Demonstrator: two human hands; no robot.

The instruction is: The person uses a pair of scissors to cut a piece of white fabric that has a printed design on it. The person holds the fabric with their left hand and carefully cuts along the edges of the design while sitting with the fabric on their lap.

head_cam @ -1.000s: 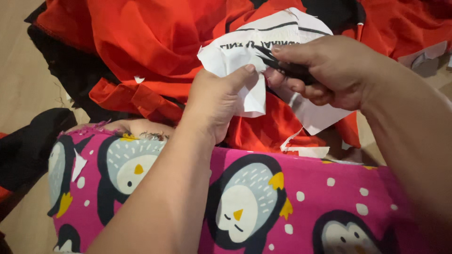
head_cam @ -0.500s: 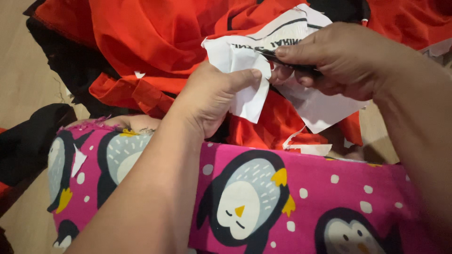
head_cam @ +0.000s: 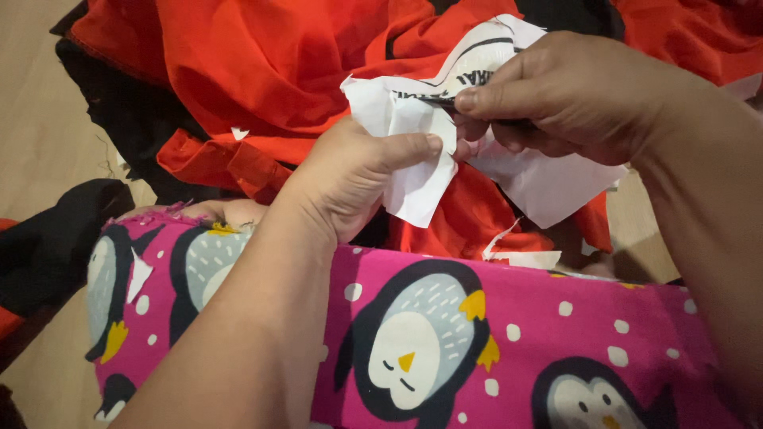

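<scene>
My left hand pinches the crumpled edge of a white sheet with black printed lines, thumb on top. My right hand is closed just right of it, gripping a thin dark tool whose tip lies against the sheet's top edge; it may be small scissors, mostly hidden by the fingers. The rest of the white sheet hangs below my right hand. Both hands are held above a heap of red cloth.
Pink fabric with penguin prints covers my lap at the bottom. Black cloth lies at the left and under the red heap. Small white scraps rest by the pink fabric. Beige floor shows at the left.
My right hand has closed further over the dark tool, hiding most of it, and sits closer to my left thumb. The sheet's lower flap has turned a little.
</scene>
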